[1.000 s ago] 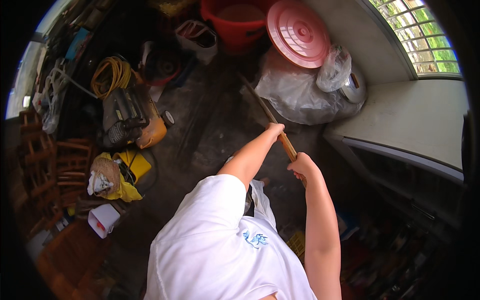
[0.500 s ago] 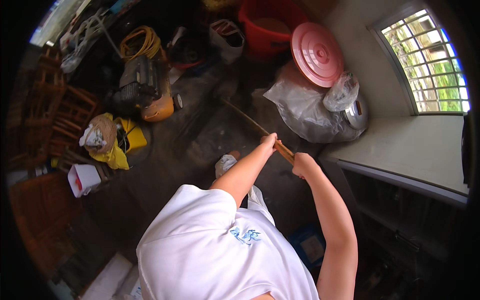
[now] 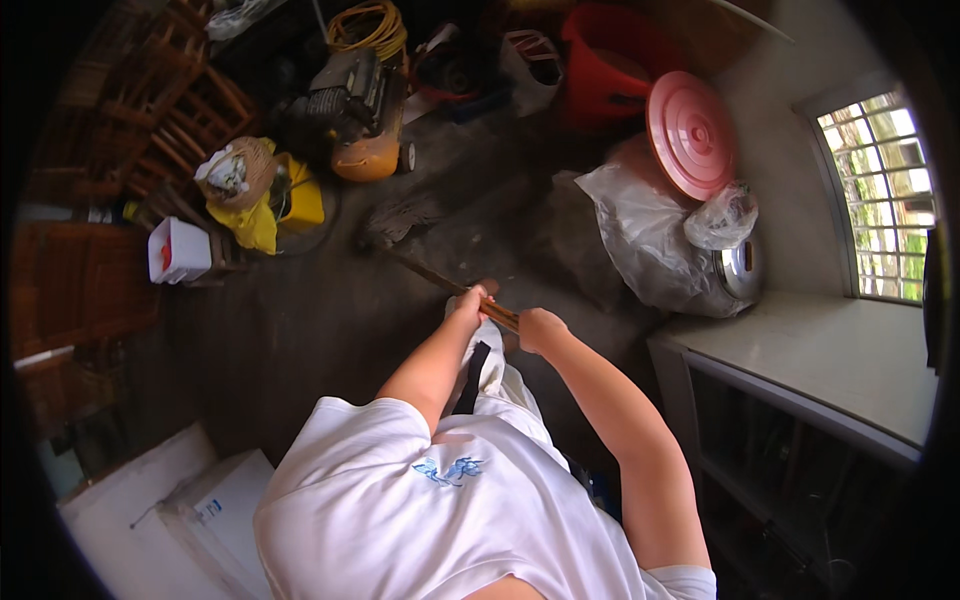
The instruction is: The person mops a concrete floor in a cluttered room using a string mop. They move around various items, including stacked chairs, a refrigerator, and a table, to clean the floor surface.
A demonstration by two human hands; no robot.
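Both my hands are closed around the wooden handle of a mop. My left hand grips it lower down, and my right hand holds it close to the top end. The handle slants away to the far left, down to the dark floor. At its far end lies a greyish, stringy mop head, dim and a little blurred. One of my feet shows partly just beyond my left hand.
An orange air compressor stands far left, near a yellow bucket and a white bin. Far right are a red tub, a pink lid and plastic-wrapped things. A cabinet flanks me on the right; white boxes stand near left.
My hands and the mop have swung left and nearer to my body, and the mop head now shows more plainly. The whole view has turned, so the surroundings sit differently in it.
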